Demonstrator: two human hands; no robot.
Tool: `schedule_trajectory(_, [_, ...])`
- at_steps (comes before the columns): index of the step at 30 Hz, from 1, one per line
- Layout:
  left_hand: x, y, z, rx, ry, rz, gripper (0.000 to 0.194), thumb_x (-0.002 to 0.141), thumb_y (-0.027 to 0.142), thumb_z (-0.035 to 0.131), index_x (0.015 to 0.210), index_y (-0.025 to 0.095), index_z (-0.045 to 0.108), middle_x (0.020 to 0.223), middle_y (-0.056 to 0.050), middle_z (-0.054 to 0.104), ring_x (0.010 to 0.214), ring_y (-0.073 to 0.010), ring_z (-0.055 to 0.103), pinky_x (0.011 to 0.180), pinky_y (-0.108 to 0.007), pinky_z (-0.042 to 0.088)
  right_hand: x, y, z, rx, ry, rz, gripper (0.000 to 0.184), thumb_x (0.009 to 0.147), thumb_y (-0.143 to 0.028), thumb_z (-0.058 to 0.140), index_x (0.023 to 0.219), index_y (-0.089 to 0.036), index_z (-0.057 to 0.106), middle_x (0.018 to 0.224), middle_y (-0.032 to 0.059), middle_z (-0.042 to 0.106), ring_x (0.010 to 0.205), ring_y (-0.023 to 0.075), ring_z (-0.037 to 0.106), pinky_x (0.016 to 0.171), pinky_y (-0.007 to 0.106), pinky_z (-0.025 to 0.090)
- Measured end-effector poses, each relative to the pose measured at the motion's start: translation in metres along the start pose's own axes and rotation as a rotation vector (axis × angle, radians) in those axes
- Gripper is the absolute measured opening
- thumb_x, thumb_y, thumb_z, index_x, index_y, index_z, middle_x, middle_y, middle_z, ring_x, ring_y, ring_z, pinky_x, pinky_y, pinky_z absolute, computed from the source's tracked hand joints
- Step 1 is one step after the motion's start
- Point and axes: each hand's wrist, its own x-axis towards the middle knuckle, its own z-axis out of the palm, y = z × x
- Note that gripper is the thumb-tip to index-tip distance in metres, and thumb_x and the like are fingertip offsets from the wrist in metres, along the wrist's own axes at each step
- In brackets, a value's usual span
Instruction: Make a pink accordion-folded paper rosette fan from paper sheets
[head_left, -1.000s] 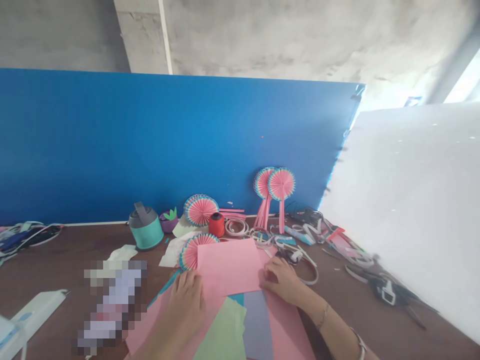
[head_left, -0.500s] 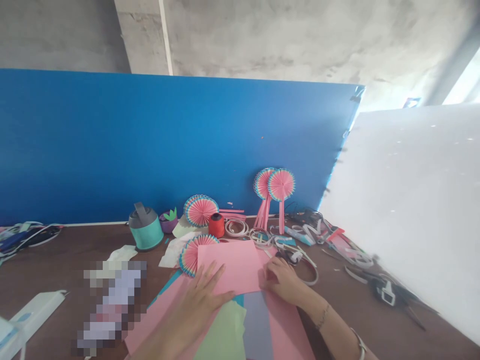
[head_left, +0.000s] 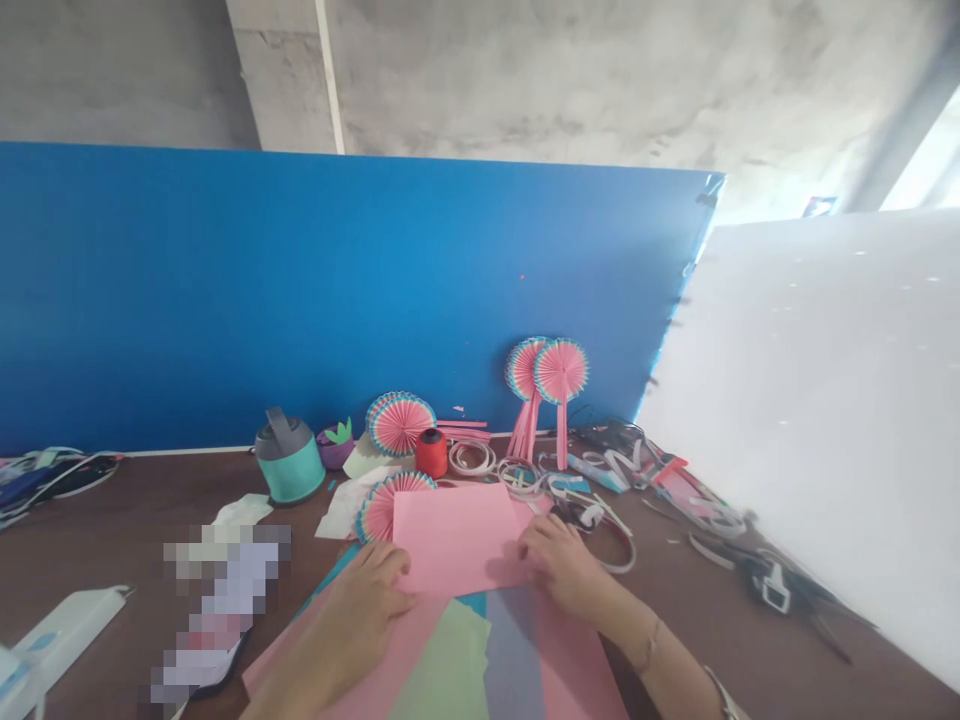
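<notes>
A folded pink paper sheet (head_left: 457,535) lies on a stack of coloured sheets (head_left: 480,660) on the brown table (head_left: 112,530). My left hand (head_left: 360,610) rests on the sheet's near left corner, fingers curled and pressing down on the edge. My right hand (head_left: 559,565) lies on the sheet's right edge, fingers bent and pressing the paper flat. A pink pleated paper fan (head_left: 379,505) sits just beyond my left hand, partly under the sheet.
A teal tape dispenser (head_left: 289,465), a red thread spool (head_left: 431,452), more pink fans (head_left: 401,422) and two fans on sticks (head_left: 551,385) stand along the blue board (head_left: 300,290). Paper strips and tools (head_left: 675,490) lie at right by a white board (head_left: 825,400).
My left hand reached across the pink sheet with fingers spread, then drew back left to its near corner and curled. My right hand stayed on the right edge.
</notes>
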Motion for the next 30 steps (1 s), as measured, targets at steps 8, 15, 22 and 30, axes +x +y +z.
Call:
schedule_trajectory(8, [0.007,0.006,0.02,0.065,-0.051,-0.001,0.028,0.085,0.007,0.041,0.078,0.019,0.065,0.086,-0.005,0.062,0.085,-0.0212,0.052,0.077,-0.036,0.036,-0.004,-0.033,0.008,-0.212,-0.01,-0.169,0.008,0.079,-0.014,0.052,0.076,-0.018,0.058,0.081,0.004,0.061,0.081,0.0185,0.05,0.073,0.033,0.027])
schedule_trajectory(15, [0.013,0.015,0.024,0.114,-0.064,0.027,0.027,0.087,0.007,0.04,0.085,0.021,0.063,0.09,-0.004,0.061,0.086,-0.0209,0.052,0.075,-0.035,0.036,0.006,-0.037,0.019,-0.329,-0.009,-0.273,0.012,0.086,-0.015,0.051,0.079,-0.018,0.06,0.082,0.0035,0.062,0.078,0.0173,0.05,0.068,0.034,0.024])
schedule_trajectory(22, [0.021,0.024,0.032,0.178,-0.011,0.048,0.024,0.093,0.016,0.039,0.086,0.02,0.062,0.088,-0.004,0.062,0.084,-0.0214,0.053,0.073,-0.036,0.037,0.008,-0.034,0.03,-0.325,0.055,-0.261,0.009,0.081,-0.012,0.054,0.077,-0.017,0.059,0.08,0.004,0.062,0.076,0.0175,0.05,0.067,0.033,0.024])
schedule_trajectory(30, [0.025,0.017,0.055,0.26,0.158,0.124,0.013,0.087,0.011,0.052,0.083,0.02,0.06,0.081,-0.001,0.061,0.078,-0.0207,0.052,0.07,-0.034,0.035,0.008,-0.046,0.024,-0.309,0.128,-0.262,0.005,0.083,-0.015,0.058,0.08,-0.019,0.058,0.081,0.0016,0.06,0.077,0.0181,0.049,0.067,0.033,0.025])
